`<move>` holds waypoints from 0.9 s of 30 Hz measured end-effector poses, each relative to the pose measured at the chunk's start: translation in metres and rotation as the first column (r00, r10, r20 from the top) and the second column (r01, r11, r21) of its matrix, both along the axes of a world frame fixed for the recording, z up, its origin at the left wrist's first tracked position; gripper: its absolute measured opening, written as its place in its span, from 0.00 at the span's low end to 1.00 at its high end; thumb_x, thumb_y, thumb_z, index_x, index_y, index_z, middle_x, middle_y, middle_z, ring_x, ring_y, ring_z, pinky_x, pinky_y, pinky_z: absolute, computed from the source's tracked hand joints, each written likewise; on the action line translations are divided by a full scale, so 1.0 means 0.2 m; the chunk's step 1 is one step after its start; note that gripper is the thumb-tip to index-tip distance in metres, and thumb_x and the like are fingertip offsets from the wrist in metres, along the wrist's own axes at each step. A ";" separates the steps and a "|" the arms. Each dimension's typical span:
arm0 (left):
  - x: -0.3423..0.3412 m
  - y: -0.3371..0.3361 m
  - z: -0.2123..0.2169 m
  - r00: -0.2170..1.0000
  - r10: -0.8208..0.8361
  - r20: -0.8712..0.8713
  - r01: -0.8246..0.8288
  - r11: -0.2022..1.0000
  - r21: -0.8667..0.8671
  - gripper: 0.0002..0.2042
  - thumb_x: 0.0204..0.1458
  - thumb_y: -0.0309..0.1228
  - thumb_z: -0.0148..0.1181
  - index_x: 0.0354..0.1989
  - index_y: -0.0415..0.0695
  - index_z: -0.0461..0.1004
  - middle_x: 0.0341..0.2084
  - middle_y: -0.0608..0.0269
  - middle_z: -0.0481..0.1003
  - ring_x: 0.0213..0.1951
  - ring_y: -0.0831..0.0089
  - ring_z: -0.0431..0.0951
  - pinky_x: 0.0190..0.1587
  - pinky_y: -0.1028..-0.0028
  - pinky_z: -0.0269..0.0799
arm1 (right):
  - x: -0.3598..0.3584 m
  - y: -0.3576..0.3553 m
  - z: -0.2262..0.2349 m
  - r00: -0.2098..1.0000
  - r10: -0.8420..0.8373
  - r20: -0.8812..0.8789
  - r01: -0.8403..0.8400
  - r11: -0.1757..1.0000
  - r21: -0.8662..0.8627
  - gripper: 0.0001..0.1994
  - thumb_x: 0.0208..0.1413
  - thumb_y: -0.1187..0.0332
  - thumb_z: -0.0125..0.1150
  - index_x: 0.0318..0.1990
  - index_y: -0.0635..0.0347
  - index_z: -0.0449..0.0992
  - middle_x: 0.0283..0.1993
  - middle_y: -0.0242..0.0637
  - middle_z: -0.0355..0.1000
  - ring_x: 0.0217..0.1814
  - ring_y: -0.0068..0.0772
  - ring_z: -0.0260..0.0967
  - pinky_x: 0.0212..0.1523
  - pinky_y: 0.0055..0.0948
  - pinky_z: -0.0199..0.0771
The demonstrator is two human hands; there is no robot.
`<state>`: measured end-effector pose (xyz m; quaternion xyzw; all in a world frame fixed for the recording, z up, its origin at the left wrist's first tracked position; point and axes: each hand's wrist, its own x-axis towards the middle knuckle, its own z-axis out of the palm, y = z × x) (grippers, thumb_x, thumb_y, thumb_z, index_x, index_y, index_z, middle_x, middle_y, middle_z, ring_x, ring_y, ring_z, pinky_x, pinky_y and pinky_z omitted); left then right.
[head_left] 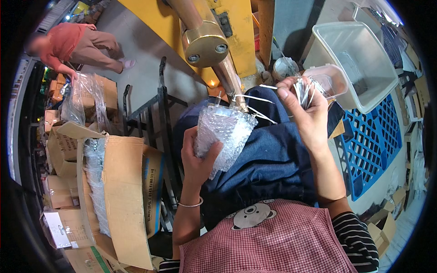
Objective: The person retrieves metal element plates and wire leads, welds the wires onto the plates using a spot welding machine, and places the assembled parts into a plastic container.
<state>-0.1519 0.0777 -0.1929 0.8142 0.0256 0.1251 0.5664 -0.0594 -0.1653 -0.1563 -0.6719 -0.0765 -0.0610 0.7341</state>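
My left hand [200, 152] grips a part in clear bubble wrap [227, 136] above my lap. Metal pins stand up from its top edge, and white wire leads [256, 98] run out from there to the right. Close over this edge comes the tip of a copper-coloured machine arm [225, 75]; I cannot tell if they touch. My right hand [304, 107], raised to the right, is closed around a bunch of short white wires [304, 88]. One wire [268, 86] sticks out leftward from its fingertips.
The arm belongs to a yellow machine [150, 18]. At right are a pink tub [339, 81], a large translucent bin [314, 50] and a blue plastic pallet [364, 150]. Left stand an opened carton [123, 195] and a black metal frame [161, 98]. Another person [68, 43] handles plastic-covered boxes.
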 end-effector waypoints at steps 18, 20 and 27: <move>-0.03 -0.11 0.16 0.986 -0.036 -0.164 0.032 0.999 -0.027 0.19 0.51 0.31 0.66 0.48 0.37 0.67 0.36 0.57 0.76 0.38 0.76 0.76 0.41 0.76 0.72 | 0.06 0.17 -0.08 0.992 0.095 0.084 -0.089 0.994 -0.069 0.07 0.52 0.73 0.69 0.38 0.65 0.80 0.34 0.33 0.75 0.34 0.19 0.71 0.36 0.19 0.69; -0.04 -0.11 0.17 0.982 -0.061 -0.180 0.041 0.993 -0.113 0.19 0.51 0.31 0.66 0.48 0.37 0.67 0.37 0.57 0.76 0.38 0.76 0.76 0.41 0.76 0.72 | 0.06 0.16 -0.08 0.992 0.096 0.085 -0.088 0.992 -0.091 0.07 0.52 0.73 0.68 0.38 0.64 0.80 0.34 0.33 0.74 0.34 0.19 0.71 0.36 0.19 0.68; -0.05 -0.09 0.14 0.983 -0.079 -0.167 0.056 0.989 -0.137 0.18 0.52 0.30 0.65 0.48 0.37 0.67 0.38 0.59 0.75 0.40 0.76 0.74 0.45 0.74 0.71 | -0.02 0.02 -0.05 0.999 -0.027 -0.017 0.027 1.000 0.013 0.06 0.57 0.71 0.64 0.37 0.65 0.78 0.32 0.28 0.75 0.33 0.15 0.67 0.36 0.17 0.67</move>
